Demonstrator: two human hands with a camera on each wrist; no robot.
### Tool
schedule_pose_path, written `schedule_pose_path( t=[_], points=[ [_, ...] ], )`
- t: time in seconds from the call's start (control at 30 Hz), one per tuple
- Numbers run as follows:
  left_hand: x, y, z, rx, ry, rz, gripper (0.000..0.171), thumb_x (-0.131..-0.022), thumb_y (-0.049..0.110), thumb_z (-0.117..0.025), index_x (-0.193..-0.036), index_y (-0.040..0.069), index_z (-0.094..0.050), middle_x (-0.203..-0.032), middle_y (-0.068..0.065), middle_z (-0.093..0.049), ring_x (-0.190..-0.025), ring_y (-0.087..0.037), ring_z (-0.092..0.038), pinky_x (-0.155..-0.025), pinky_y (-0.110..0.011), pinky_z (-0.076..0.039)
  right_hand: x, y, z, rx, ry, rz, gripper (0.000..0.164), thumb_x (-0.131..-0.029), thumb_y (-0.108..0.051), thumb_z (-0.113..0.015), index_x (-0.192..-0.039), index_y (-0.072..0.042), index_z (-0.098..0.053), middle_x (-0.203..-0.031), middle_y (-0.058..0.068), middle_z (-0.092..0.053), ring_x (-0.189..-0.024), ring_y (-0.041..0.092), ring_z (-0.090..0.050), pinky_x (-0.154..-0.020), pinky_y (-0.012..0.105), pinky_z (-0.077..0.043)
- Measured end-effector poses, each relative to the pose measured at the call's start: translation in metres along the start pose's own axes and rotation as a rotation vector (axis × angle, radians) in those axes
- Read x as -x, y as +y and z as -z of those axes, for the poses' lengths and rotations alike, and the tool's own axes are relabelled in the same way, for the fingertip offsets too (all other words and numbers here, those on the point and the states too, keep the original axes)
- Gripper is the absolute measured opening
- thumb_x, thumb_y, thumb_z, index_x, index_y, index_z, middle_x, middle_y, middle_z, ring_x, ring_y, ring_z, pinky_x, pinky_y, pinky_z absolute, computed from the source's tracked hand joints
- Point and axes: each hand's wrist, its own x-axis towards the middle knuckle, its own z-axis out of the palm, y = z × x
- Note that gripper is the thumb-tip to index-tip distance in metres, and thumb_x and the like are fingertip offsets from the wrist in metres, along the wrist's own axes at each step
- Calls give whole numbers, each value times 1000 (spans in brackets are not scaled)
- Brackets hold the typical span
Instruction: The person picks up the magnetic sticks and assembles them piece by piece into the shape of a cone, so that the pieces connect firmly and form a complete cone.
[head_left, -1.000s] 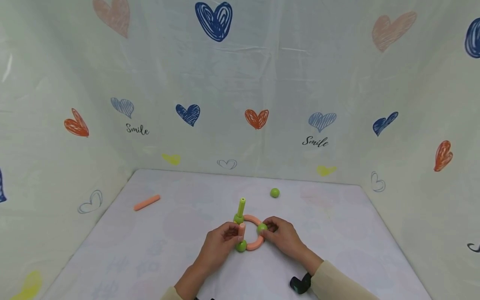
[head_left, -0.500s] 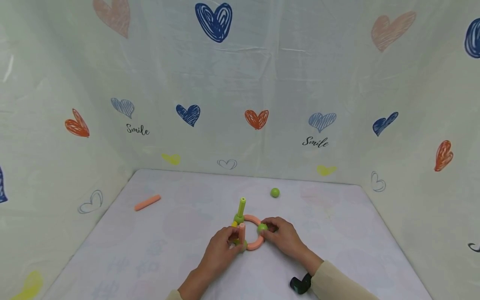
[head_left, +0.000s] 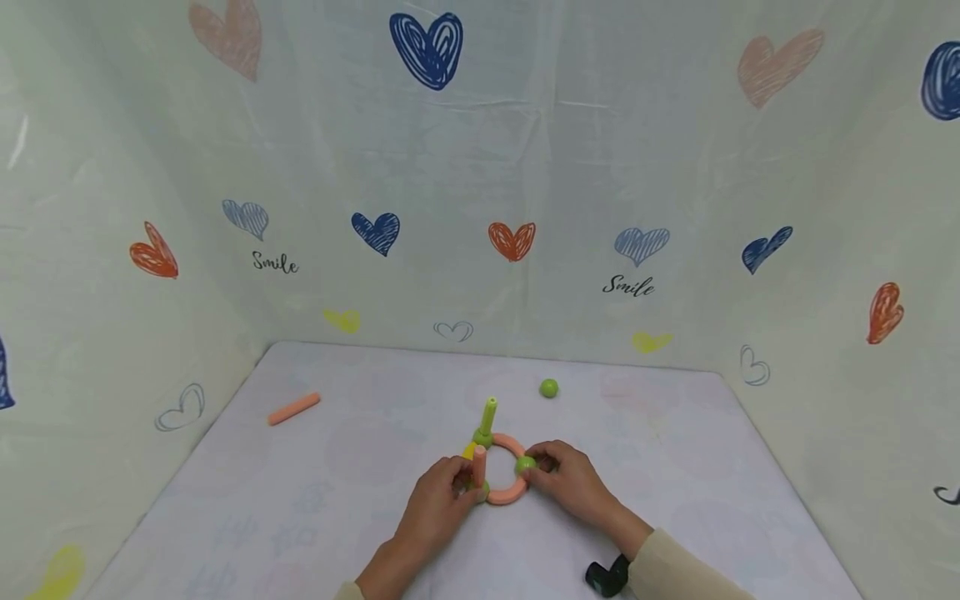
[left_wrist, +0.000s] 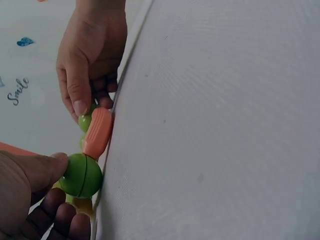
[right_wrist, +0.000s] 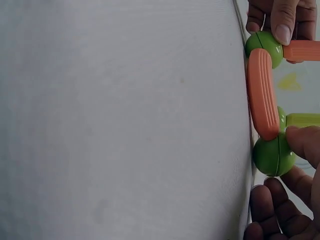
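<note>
A ring of orange curved rods (head_left: 508,497) and green balls lies at the table's middle. My left hand (head_left: 433,510) pinches the green ball (left_wrist: 81,175) at its front left. From that ball an orange straight rod (head_left: 479,467) stands upright. My right hand (head_left: 576,482) grips the green ball (head_left: 526,466) on the ring's right side between thumb and fingers. At the back left, a lime-green rod (head_left: 489,417) rises, tilted slightly, from another green ball (head_left: 482,437). A yellow piece (head_left: 469,451) joins the left side, partly hidden by the left hand.
A loose orange rod (head_left: 294,409) lies at the far left of the white table (head_left: 360,467). Behind the ring rests a single green ball (head_left: 549,388). A black object (head_left: 606,577) sits by the right sleeve (head_left: 675,567). A heart-printed curtain (head_left: 450,167) encloses the table's back and sides.
My left hand has slid down from the upright orange rod to the green ball at its foot. The right hand keeps its hold on its ball. The lime-green rod now leans slightly more to the right.
</note>
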Motion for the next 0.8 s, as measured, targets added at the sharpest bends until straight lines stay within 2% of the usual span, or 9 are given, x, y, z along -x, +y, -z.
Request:
schedule_pose_path(
  t=[0.2, 0.43, 0.8],
  points=[
    [-1, -7, 6, -6, 68, -14, 23, -90, 15, -84, -109, 12, -72, -97, 4, -67, -88, -9, -63, -73, -23, -55, 8, 1, 1, 13, -25, 26, 28, -91, -34, -84, -112, -17, -75, -98, -8, -67, -86, 6, -58, -74, 24, -50],
    [-6, -17, 10, 6, 121, -18, 19, -90, 15, -84, -107, 11, -75, -95, 4, -68, -87, -8, -63, -74, -24, -55, 13, 1, 0, 8, -71, 64, 23, -93, -31, -82, -112, -19, -75, -99, -10, -67, -86, 3, -59, -74, 23, -51],
    [-20, -24, 13, -16, 149, 48, 17, -94, 10, -79, -110, 11, -77, -95, 4, -70, -87, -9, -63, -74, -26, -54, 23, -5, -2, -66, -276, 214, 21, -97, -30, -78, -117, -24, -78, -102, -12, -69, -89, 0, -61, -77, 21, -54]
  ],
)
